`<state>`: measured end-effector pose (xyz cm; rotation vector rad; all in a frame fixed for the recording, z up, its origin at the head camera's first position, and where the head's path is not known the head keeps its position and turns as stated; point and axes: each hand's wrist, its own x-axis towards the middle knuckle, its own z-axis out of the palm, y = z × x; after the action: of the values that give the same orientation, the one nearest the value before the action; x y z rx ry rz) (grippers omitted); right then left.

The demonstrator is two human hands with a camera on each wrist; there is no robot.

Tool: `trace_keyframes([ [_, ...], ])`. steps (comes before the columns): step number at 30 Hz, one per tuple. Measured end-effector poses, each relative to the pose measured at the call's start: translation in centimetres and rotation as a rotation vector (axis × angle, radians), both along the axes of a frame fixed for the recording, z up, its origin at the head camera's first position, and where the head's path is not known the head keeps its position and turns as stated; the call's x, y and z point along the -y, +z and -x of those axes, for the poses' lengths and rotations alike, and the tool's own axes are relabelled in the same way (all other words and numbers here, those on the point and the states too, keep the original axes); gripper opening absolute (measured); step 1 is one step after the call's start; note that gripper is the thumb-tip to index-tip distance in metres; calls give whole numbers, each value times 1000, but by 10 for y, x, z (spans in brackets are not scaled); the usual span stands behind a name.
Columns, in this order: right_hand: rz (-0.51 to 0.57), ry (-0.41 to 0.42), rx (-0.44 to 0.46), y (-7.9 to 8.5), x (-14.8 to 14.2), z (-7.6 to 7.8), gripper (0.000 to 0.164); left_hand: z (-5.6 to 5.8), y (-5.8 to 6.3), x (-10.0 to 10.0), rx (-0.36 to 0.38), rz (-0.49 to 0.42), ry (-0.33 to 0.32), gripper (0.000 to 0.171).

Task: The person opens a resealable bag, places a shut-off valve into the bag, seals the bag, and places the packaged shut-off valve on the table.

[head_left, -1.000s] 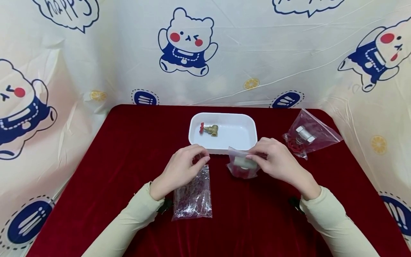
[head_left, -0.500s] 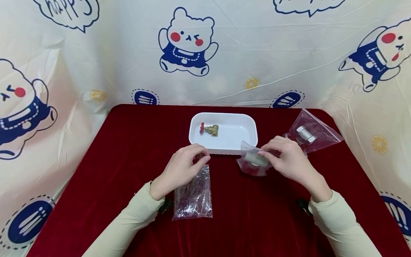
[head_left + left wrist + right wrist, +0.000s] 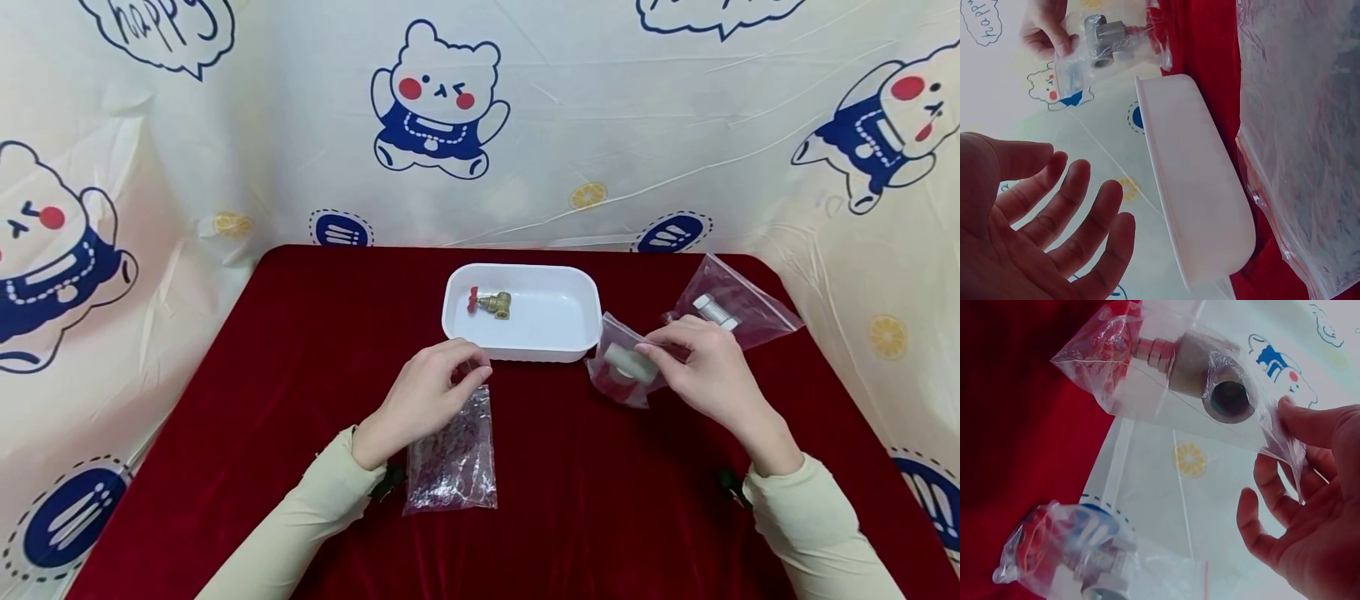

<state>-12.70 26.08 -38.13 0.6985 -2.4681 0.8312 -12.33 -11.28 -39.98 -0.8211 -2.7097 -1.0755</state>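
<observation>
My right hand (image 3: 708, 371) pinches the top edge of a clear zip bag (image 3: 609, 327), just right of the white tray (image 3: 521, 353). Inside that bag is a grey metal valve (image 3: 1192, 365) with a red handwheel (image 3: 1116, 353), seen closely in the right wrist view. Holding nothing, my left hand (image 3: 423, 396) hovers with loosely bent fingers (image 3: 1088, 219) over a flat, clear plastic bag (image 3: 453, 471). A brass valve (image 3: 498, 305) with a red handle lies at the left inside the tray.
A second bagged valve (image 3: 716, 312) with a red handwheel lies at the table's right side, partly behind my right hand. Dark red cloth (image 3: 315, 333) covers the table. A printed white curtain (image 3: 300, 108) hangs around its back and sides.
My right hand has moved to the right with the bagged valve, from in front of the tray to beside its right corner. My left hand has stayed in place.
</observation>
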Motion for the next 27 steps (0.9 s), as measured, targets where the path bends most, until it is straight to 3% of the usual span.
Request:
trace_keyframes([
  [15, 33, -279, 13, -5, -23, 6, 6, -3, -3, -1, 15, -15, -9, 5],
  [27, 54, -366, 57, -18, -38, 17, 11, -4, -1, 0, 18, 1, 1, 7],
])
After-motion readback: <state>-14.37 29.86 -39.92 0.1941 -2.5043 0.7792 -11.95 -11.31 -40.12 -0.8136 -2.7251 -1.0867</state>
